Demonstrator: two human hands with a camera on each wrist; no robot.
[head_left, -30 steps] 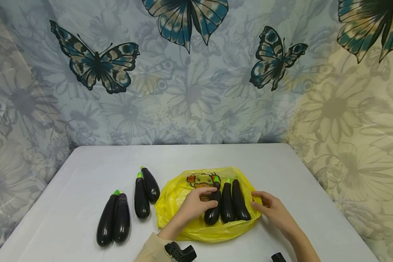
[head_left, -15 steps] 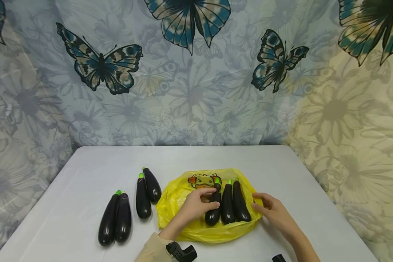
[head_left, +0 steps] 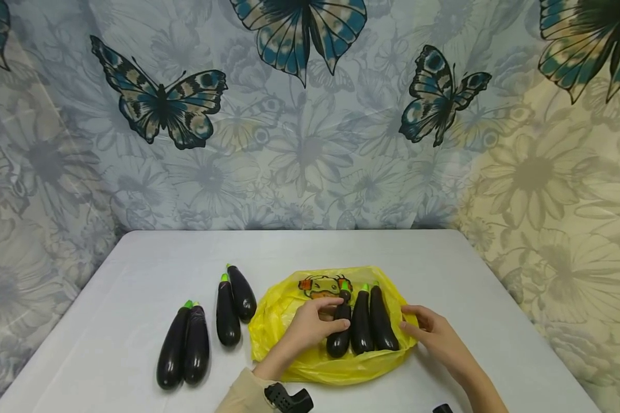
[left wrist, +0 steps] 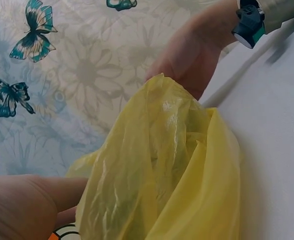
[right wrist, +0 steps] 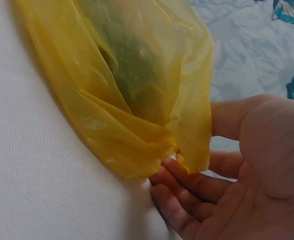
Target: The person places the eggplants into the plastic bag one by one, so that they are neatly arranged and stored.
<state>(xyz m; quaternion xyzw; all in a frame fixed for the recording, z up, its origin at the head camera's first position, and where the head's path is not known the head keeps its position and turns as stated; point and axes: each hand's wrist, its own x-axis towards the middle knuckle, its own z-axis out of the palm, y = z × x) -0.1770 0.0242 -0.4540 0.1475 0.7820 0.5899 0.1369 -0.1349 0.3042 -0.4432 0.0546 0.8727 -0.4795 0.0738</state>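
Little has shifted since a second ago: our left hand (head_left: 310,328) still rests curled over the leftmost eggplant (head_left: 339,332) on the yellow plastic bag (head_left: 284,312) near the table's (head_left: 444,258) front edge. Our right hand (head_left: 434,338), fingers relaxed, touches the bag's right rim. We judge bagging is underway; next needs lifting the rim.

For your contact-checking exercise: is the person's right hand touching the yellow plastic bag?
Touching. In the right wrist view the right hand's fingertips meet the bottom edge of the yellow bag; the head view agrees, with that hand at the bag's right side.
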